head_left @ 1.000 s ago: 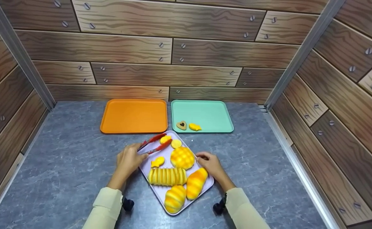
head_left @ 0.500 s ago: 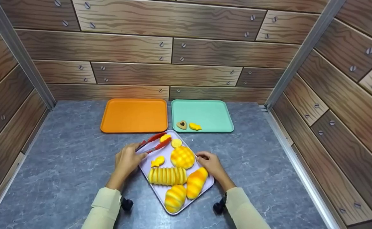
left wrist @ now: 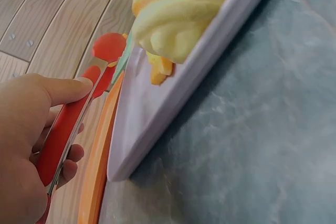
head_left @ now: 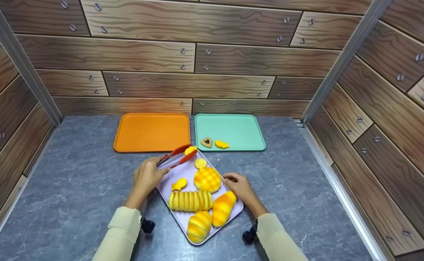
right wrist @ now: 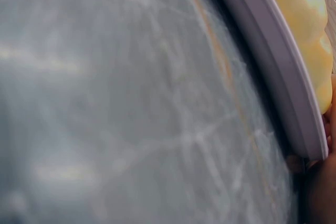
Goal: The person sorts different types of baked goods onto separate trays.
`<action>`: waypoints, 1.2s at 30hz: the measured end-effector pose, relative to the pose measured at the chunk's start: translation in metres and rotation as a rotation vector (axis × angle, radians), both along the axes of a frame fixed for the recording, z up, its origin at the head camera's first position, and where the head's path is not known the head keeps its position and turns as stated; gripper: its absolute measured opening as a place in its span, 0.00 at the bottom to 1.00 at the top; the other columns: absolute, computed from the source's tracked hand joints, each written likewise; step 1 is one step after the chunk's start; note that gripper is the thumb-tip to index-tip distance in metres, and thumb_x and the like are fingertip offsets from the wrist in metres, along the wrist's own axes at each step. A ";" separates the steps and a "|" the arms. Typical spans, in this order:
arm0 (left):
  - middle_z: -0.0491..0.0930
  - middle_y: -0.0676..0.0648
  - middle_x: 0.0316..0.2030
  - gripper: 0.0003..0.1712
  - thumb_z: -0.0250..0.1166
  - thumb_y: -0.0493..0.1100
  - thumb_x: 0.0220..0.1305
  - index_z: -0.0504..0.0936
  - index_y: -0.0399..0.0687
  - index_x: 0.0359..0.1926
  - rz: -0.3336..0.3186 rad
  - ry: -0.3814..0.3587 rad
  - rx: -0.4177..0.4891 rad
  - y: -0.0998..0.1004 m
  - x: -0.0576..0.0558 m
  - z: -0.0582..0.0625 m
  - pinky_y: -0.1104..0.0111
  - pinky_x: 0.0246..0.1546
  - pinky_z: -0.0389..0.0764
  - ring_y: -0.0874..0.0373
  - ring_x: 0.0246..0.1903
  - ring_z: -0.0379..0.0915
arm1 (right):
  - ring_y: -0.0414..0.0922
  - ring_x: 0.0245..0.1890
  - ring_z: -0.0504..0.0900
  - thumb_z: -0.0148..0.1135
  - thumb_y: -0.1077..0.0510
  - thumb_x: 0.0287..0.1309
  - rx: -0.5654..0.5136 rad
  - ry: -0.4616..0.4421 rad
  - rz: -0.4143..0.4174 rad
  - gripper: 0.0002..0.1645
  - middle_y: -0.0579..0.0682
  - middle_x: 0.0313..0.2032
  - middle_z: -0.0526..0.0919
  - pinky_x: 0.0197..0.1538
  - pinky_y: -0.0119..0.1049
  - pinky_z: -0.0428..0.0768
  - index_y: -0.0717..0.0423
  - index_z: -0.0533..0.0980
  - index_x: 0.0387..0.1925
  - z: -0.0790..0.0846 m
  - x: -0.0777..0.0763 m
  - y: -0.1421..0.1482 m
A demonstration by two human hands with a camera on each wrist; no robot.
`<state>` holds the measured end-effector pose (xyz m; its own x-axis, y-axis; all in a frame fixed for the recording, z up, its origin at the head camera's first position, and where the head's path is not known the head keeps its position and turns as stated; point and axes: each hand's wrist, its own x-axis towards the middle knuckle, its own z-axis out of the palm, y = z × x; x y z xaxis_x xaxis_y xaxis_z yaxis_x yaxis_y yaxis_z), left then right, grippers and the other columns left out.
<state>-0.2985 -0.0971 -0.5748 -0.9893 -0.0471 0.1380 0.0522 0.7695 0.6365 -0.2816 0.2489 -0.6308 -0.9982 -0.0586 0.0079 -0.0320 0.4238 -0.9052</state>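
My left hand (head_left: 148, 176) grips a pair of red tongs (head_left: 177, 163), thumb along one arm in the left wrist view. Between the red tips sits a small yellow piece (head_left: 190, 150), over the far corner of the lilac tray (head_left: 168, 174). My right hand (head_left: 239, 186) holds the tray's right edge, fingers at the rim. On that tray lie a round yellow cookie (head_left: 200, 163), a yellow fish-shaped piece (head_left: 179, 184), a crosshatched round bun (head_left: 207, 179), a ridged loaf (head_left: 190, 201) and two striped bread rolls, one at right (head_left: 223, 209) and one in front (head_left: 199, 227).
Behind the lilac tray, an orange tray (head_left: 152, 132) stands left and a mint green tray (head_left: 230, 128) right. A heart-shaped cookie (head_left: 206, 142) and another yellow fish-shaped piece (head_left: 221, 144) lie on the green one. Wood-patterned walls (head_left: 197, 58) enclose the grey marbled table (head_left: 291, 174).
My left hand has moved slightly forward, and the tongs carry the small yellow piece away from beside the round cookie, toward the tray's far corner. My right hand stays at the tray's edge.
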 end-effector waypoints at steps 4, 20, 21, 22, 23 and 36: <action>0.82 0.44 0.58 0.33 0.75 0.54 0.57 0.82 0.51 0.62 0.013 0.014 0.008 0.006 -0.008 0.002 0.45 0.55 0.75 0.44 0.57 0.78 | 0.42 0.40 0.79 0.64 0.55 0.65 0.015 0.000 0.005 0.12 0.50 0.42 0.85 0.47 0.37 0.77 0.52 0.85 0.47 -0.001 0.000 0.001; 0.87 0.45 0.49 0.26 0.74 0.54 0.57 0.86 0.52 0.56 0.024 0.073 0.052 0.042 -0.064 -0.001 0.51 0.50 0.77 0.47 0.48 0.82 | 0.41 0.38 0.79 0.66 0.56 0.63 0.001 0.017 -0.004 0.12 0.52 0.40 0.86 0.45 0.34 0.77 0.55 0.85 0.46 0.001 0.000 0.000; 0.87 0.45 0.49 0.26 0.74 0.54 0.57 0.86 0.52 0.56 0.028 0.076 0.056 0.045 -0.067 -0.001 0.51 0.50 0.76 0.47 0.47 0.82 | 0.41 0.38 0.79 0.66 0.56 0.63 0.002 0.019 -0.006 0.12 0.52 0.40 0.86 0.45 0.34 0.77 0.55 0.85 0.46 0.001 0.000 0.000; 0.87 0.46 0.48 0.25 0.74 0.54 0.57 0.86 0.52 0.55 0.030 0.074 0.058 0.048 -0.070 -0.002 0.51 0.50 0.76 0.47 0.47 0.82 | 0.41 0.37 0.79 0.66 0.56 0.63 0.005 0.019 -0.010 0.12 0.51 0.39 0.86 0.45 0.33 0.77 0.55 0.86 0.46 0.001 0.000 0.000; 0.87 0.46 0.48 0.25 0.73 0.53 0.57 0.86 0.52 0.55 0.030 0.072 0.063 0.050 -0.073 -0.003 0.51 0.49 0.76 0.47 0.46 0.82 | 0.41 0.37 0.79 0.66 0.56 0.63 0.010 0.017 -0.013 0.12 0.51 0.39 0.86 0.44 0.33 0.77 0.54 0.86 0.46 0.000 0.000 0.000; 0.85 0.46 0.41 0.21 0.73 0.52 0.60 0.86 0.48 0.52 0.051 -0.011 0.089 0.080 -0.102 -0.005 0.54 0.48 0.75 0.48 0.42 0.79 | 0.43 0.38 0.79 0.65 0.56 0.65 0.003 -0.001 0.005 0.12 0.51 0.40 0.85 0.46 0.37 0.78 0.54 0.85 0.47 0.001 0.001 0.000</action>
